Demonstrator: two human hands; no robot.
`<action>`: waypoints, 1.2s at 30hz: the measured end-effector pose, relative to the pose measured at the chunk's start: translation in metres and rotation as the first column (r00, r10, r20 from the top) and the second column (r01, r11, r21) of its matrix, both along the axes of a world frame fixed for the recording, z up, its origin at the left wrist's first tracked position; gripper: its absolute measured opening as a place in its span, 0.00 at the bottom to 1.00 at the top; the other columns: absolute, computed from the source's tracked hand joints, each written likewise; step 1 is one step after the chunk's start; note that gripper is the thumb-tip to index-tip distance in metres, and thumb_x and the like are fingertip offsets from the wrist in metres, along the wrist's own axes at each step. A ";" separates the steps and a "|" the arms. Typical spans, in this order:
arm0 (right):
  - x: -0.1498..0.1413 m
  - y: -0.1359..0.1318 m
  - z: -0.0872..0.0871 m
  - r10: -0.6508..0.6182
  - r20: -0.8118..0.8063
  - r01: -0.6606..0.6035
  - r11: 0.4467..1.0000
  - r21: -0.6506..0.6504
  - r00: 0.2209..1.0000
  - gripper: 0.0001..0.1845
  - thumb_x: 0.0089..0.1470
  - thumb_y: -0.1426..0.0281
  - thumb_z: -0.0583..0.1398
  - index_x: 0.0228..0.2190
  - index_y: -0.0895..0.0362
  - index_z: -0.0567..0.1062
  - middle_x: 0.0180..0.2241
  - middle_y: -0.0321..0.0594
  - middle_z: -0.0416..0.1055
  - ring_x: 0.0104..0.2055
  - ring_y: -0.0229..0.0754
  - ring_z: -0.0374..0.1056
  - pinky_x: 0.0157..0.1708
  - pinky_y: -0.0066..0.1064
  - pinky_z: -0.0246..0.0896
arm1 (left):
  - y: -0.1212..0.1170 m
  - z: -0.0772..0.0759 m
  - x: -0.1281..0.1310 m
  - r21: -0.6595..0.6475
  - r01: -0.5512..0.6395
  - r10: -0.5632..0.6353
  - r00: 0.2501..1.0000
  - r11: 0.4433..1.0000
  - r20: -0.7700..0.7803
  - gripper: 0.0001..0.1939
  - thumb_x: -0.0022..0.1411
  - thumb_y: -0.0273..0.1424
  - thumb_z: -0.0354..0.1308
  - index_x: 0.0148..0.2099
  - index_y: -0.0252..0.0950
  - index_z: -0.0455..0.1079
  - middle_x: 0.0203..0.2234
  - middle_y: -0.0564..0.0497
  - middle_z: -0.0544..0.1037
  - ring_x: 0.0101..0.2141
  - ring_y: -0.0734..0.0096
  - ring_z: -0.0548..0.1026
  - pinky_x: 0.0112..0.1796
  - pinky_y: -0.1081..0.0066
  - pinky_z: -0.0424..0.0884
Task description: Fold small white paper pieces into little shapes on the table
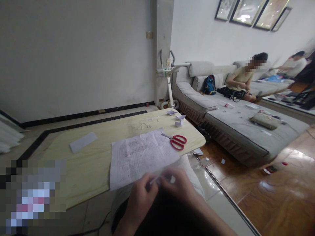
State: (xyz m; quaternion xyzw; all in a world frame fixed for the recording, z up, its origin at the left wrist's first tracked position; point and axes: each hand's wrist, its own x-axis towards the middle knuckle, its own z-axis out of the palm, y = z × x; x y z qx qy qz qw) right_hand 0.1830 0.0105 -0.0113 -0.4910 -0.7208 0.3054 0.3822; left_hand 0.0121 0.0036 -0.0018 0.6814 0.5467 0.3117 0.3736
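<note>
Near the table's front edge, my left hand (144, 191) is closed, its fingertips pinching a small piece of white paper (155, 179). My right hand (179, 183) is closed on the same paper from the other side, slightly blurred. A large creased sheet with printing (137, 157) lies just beyond both hands. Red-handled scissors (171, 138) rest at that sheet's right corner. Small folded paper pieces (179, 123) stand near the far right corner of the table. Thin white paper strips (147, 125) are scattered beside them, and a plain folded paper (83, 142) lies at the left.
The pale wooden table (98, 167) has a rounded right corner. Past it stands a grey sofa (236, 127) with a person (242, 78) seated on it, a blue backpack (209, 85) and a bag (264, 120). A white exercise machine (169, 85) stands by the wall.
</note>
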 end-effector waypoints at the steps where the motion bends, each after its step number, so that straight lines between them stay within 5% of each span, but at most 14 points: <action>1: 0.000 0.000 0.000 0.001 -0.016 -0.001 1.000 -0.003 1.000 0.02 0.50 0.73 0.61 0.28 0.58 0.75 0.26 0.35 0.72 0.27 0.36 0.65 0.29 0.26 0.59 | 0.000 -0.002 0.000 -0.002 -0.003 0.003 1.000 1.000 0.012 0.09 0.59 0.33 0.51 0.35 0.40 0.72 0.26 0.55 0.79 0.30 0.68 0.77 0.31 0.75 0.71; 10: -0.001 0.000 -0.005 -0.050 -0.085 0.040 0.993 -0.114 0.995 0.04 0.50 0.72 0.60 0.27 0.58 0.76 0.25 0.36 0.73 0.28 0.37 0.66 0.30 0.26 0.61 | 0.001 -0.013 0.001 -0.086 0.051 -0.035 0.985 0.995 0.172 0.14 0.61 0.34 0.50 0.45 0.39 0.73 0.39 0.51 0.80 0.41 0.66 0.77 0.43 0.72 0.70; 20: -0.003 0.003 -0.001 -0.114 -0.212 0.062 0.969 -0.239 0.971 0.03 0.48 0.72 0.61 0.25 0.59 0.73 0.24 0.35 0.71 0.26 0.36 0.64 0.28 0.26 0.60 | 0.004 -0.012 0.006 -0.283 0.032 0.040 0.969 0.959 0.243 0.18 0.57 0.44 0.55 0.43 0.38 0.72 0.31 0.51 0.80 0.33 0.65 0.78 0.34 0.72 0.72; 29: -0.003 -0.003 0.002 -0.111 -0.140 0.085 0.980 -0.179 0.984 0.03 0.51 0.73 0.59 0.27 0.59 0.74 0.25 0.36 0.72 0.29 0.37 0.65 0.30 0.26 0.61 | 0.003 -0.014 0.008 -0.274 0.023 0.060 0.954 0.961 0.293 0.19 0.57 0.45 0.55 0.44 0.37 0.73 0.30 0.50 0.80 0.32 0.63 0.78 0.33 0.69 0.74; 36: -0.001 0.003 -0.005 -0.146 -0.133 0.119 0.974 -0.193 0.980 0.05 0.53 0.71 0.59 0.27 0.59 0.74 0.25 0.36 0.72 0.27 0.36 0.64 0.28 0.27 0.60 | 0.001 -0.013 0.007 -0.170 0.076 -0.011 0.936 0.983 0.353 0.19 0.60 0.42 0.54 0.50 0.40 0.72 0.45 0.49 0.79 0.45 0.62 0.76 0.44 0.69 0.73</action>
